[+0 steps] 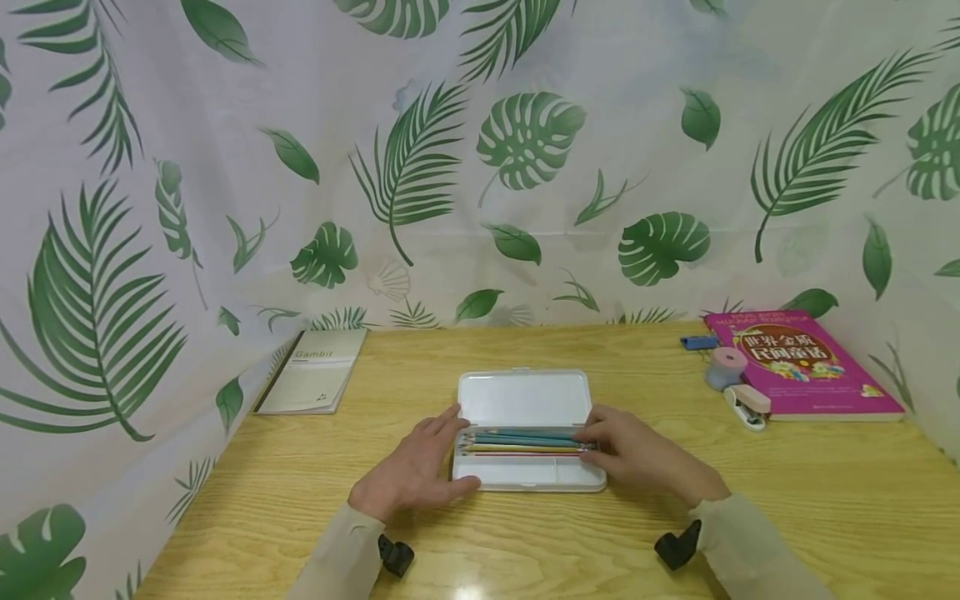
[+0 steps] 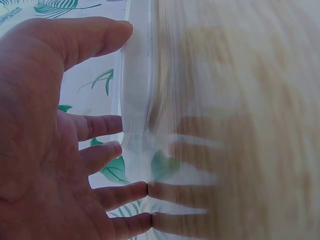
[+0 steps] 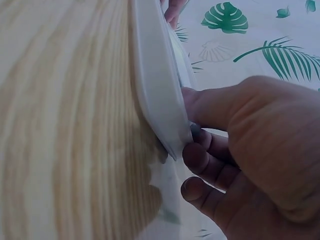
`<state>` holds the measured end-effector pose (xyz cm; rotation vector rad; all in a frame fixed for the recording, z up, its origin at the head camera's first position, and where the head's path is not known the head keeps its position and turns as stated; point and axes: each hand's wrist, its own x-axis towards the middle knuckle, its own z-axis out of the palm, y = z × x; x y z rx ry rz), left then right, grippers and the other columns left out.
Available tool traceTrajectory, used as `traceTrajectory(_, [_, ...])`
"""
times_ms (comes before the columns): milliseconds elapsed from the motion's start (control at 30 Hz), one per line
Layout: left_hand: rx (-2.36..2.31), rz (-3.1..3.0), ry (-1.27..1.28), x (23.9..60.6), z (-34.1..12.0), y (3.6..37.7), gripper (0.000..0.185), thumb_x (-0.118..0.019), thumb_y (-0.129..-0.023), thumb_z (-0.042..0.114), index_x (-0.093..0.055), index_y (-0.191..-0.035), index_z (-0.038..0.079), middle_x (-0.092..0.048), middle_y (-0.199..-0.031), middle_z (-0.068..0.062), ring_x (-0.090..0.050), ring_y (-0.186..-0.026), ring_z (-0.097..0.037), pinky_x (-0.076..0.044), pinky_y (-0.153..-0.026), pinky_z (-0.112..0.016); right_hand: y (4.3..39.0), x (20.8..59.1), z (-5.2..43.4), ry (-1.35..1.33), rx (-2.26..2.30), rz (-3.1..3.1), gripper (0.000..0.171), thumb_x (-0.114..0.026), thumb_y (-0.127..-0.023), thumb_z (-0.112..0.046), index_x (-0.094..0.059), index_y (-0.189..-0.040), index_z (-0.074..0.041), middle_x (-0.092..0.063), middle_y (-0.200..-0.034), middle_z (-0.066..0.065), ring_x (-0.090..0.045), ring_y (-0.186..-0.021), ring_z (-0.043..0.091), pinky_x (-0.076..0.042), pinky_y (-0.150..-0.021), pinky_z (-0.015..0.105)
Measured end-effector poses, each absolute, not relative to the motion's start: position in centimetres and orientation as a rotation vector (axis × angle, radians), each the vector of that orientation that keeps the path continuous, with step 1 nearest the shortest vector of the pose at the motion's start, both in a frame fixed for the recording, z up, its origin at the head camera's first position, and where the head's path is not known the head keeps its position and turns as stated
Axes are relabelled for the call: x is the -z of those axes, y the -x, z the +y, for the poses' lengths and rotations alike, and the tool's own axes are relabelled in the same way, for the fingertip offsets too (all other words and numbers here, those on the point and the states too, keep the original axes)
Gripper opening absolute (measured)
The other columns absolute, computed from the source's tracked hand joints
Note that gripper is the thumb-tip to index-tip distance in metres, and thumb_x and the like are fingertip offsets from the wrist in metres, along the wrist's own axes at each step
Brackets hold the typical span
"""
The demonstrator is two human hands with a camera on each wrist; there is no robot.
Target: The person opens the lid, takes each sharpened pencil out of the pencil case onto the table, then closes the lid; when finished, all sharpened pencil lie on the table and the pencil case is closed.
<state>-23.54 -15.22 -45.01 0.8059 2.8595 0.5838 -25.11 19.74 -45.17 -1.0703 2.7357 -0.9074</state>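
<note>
Open white pencil case [image 1: 525, 429] at the middle of the wooden table [image 1: 787, 483], lid laid back flat toward the leaf-print curtain [image 1: 525, 150], a row of coloured pencils [image 1: 525, 442] lying lengthwise in the tray. Left hand [image 1: 416, 467] flat at the case's left end, fingers straight and spread, thumb [image 2: 95, 37] pressed along the white edge, fingertips resting on the wood; nothing gripped. Right hand [image 1: 637, 454] at the case's right end, fingers [image 3: 200, 157] curled in against the rim beside the pencil ends; a pinch on the rim or on the pencils cannot be told apart, the contact hidden behind the plastic. Off to the left rear, a beige notebook [image 1: 315, 371] lying well apart from the case. Off to the right rear, a pink book [image 1: 806, 362], with a blue clip [image 1: 699, 342], a round tape roll [image 1: 726, 367] and a small stapler [image 1: 746, 406] clustered just beside its left edge. Nothing lying between either hand and the case.
</note>
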Motion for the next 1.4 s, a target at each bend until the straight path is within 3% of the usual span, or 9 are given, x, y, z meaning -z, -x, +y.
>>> traceTrajectory(467, [-0.575, 2.858, -0.815, 45.01, -15.27, 23.50, 0.081, -0.064, -0.090, 0.057, -0.037, -0.152, 0.013, -0.019, -0.165, -0.009, -0.027, -0.145, -0.035, -0.037, -0.110, -0.053, 25.24, 45.18, 20.01, 0.950, 1.080, 2.695, 0.020, -0.071, -0.093, -0.015, -0.077, -0.111, -0.008, -0.065, -0.097, -0.004, -0.051, -0.071, 0.007, -0.047, -0.060, 0.024])
traceTrajectory(733, [-0.580, 2.855, -0.811, 44.95, -15.29, 23.55, 0.082, -0.064, -0.090, 0.057, -0.036, -0.153, 0.013, -0.019, -0.165, -0.009, -0.027, -0.145, -0.036, -0.037, -0.110, -0.053, 25.54, 45.78, 20.22, 0.982, 1.115, 2.708, 0.015, -0.073, -0.092, -0.016, -0.079, -0.105, -0.011, -0.062, -0.093, -0.007, -0.051, -0.072, 0.007, -0.046, -0.060, 0.023])
traceTrajectory(1400, [-0.582, 2.857, -0.778, 45.08, -15.16, 23.65, 0.083, -0.065, -0.088, 0.057, -0.036, -0.152, 0.013, -0.018, -0.165, -0.008, -0.029, -0.144, -0.036, -0.037, -0.110, -0.052, 24.67, 45.34, 20.46, 0.744, 1.277, 2.812, 0.008, -0.075, -0.090, -0.016, -0.079, -0.097, -0.017, -0.064, -0.088, -0.007, -0.050, -0.075, 0.013, -0.043, -0.062, 0.024])
